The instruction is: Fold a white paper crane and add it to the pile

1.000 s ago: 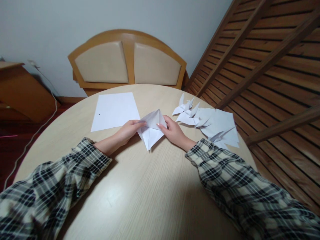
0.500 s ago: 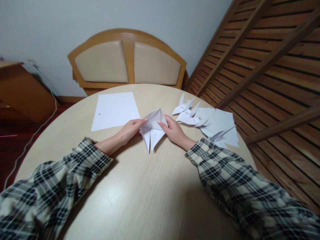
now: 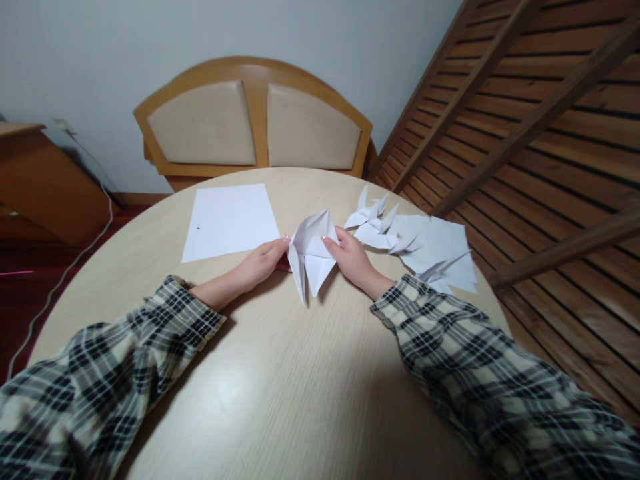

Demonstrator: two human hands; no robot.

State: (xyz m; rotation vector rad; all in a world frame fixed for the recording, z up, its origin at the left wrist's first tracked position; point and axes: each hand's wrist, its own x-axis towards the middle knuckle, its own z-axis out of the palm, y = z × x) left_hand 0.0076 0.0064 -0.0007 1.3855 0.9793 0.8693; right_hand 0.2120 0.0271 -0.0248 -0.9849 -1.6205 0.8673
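Note:
Between my hands, over the middle of the table, is a piece of folded white paper. Two pointed flaps hang toward me, and its upper part bulges open with a peak at the far end. My left hand pinches its left edge, thumb on top and fingers mostly hidden beneath. On the right edge, my right hand grips the paper with the thumb pressed on its face and the other fingers behind.
A flat white sheet with a small black dot lies at the table's far left. Several folded paper figures sit at the right, beside and on more white sheets. A wooden headboard and slatted wood panel stand beyond.
The folded paper has shifted slightly right and tilted, its left side now bent up and its upper part more hollow. My left thumb has slid out to the paper's left edge.

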